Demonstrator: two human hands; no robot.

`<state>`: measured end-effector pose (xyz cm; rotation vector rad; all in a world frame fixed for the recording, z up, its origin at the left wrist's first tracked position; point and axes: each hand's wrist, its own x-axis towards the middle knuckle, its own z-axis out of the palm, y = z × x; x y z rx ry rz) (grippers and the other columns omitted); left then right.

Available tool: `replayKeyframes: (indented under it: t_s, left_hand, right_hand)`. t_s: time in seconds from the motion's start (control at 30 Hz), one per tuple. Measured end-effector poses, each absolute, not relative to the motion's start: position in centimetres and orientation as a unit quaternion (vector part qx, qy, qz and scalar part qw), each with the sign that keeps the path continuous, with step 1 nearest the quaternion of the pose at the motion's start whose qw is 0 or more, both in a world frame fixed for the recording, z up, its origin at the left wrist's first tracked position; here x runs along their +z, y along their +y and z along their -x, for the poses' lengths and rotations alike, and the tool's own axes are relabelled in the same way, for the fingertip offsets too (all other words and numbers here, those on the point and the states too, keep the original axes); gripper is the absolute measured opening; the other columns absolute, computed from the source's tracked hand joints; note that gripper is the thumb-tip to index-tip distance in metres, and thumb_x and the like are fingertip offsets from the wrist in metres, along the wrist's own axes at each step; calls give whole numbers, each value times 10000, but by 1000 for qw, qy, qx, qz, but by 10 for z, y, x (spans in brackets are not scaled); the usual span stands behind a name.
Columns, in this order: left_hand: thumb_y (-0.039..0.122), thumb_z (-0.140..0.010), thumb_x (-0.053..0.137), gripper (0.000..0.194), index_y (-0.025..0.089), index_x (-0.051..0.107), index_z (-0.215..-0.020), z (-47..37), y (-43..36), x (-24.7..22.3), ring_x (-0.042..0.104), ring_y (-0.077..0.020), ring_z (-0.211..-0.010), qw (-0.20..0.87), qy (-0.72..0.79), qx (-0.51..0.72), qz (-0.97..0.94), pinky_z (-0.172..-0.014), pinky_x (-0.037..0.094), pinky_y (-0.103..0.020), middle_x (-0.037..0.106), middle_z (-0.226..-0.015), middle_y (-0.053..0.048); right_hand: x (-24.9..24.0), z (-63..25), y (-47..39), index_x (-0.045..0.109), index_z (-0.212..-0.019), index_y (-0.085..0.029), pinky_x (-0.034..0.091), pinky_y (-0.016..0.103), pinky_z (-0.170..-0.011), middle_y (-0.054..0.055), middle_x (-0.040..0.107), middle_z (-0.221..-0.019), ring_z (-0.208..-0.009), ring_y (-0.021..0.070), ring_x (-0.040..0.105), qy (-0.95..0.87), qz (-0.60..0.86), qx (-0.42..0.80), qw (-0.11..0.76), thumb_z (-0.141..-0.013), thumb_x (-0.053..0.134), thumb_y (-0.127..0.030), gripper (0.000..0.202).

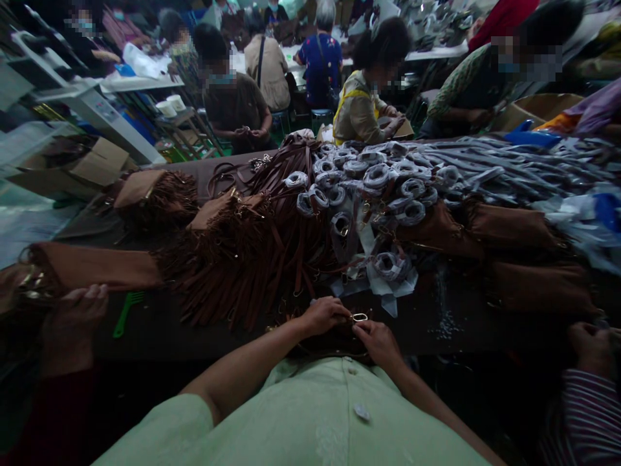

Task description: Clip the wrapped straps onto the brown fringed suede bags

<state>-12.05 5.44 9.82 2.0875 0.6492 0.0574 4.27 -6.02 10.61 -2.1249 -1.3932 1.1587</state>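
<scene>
Close in front of my body, an oval gold-coloured metal ring (359,318) shows between my two hands. My left hand (326,316) is closed, its fingertips at the left end of the ring. From the lower right, my right hand (379,340) pinches at the ring's near edge with thumb and forefinger. Beneath them is a dark brown bag (334,343), mostly hidden by the hands and in shadow. Just beyond my hands lie brown straps (252,278) and coiled straps in clear wrapping (389,265).
Brown fringed bags (223,213) lie to the left; brown pouches (538,285) lie to the right. A green comb (127,314) rests near a co-worker's hand (72,323). Another co-worker's hand (592,346) is at far right. Small white bits (446,323) are scattered on the dark table.
</scene>
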Motion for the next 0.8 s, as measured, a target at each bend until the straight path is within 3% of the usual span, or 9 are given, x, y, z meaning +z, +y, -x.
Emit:
replayKeyframes:
  t_s: [0.27, 0.4, 0.53, 0.7, 0.8]
  left_hand:
    - [303, -834, 543, 244, 321, 665, -1044, 120, 56, 102, 517, -170, -939, 442, 220, 1, -870, -862, 354, -272, 622, -970, -35]
    - [342, -821, 549, 241, 274, 684, -1009, 118, 53, 106, 527, -174, -946, 468, 227, 8, -854, -877, 349, -274, 635, -960, -45]
    - [405, -791, 556, 270, 210, 711, -896, 113, 50, 93, 571, -135, -783, 559, 320, -1, -765, -712, 397, -216, 659, -825, -11]
    - [355, -589, 715, 261, 163, 715, -766, 105, 49, 72, 546, -116, -612, 653, 402, -71, -638, -574, 385, -195, 634, -615, 24]
    - [317, -599, 695, 214, 141, 689, -721, 103, 47, 68, 534, -106, -578, 680, 420, -39, -600, -543, 379, -194, 620, -596, 19]
  right_hand:
    - [102, -42, -62, 715, -793, -218, 422, 239, -641, 12, 711, -773, -717, 171, 623, -484, 737, 429, 195, -779, 463, -403, 313]
    - [99, -40, -66, 716, -797, -208, 426, 247, -640, 24, 716, -791, -719, 180, 630, -464, 747, 422, 220, -788, 462, -426, 335]
    - [101, -38, -65, 717, -817, -213, 421, 243, -639, 29, 719, -801, -719, 176, 630, -470, 754, 406, 214, -789, 465, -436, 338]
    - [104, -34, -64, 716, -763, -228, 389, 226, -603, 20, 709, -718, -666, 150, 617, -496, 751, 403, 165, -771, 512, -395, 264]
    - [102, -34, -65, 704, -736, -222, 380, 231, -554, 5, 686, -662, -591, 139, 590, -458, 752, 423, 215, -723, 582, -400, 216]
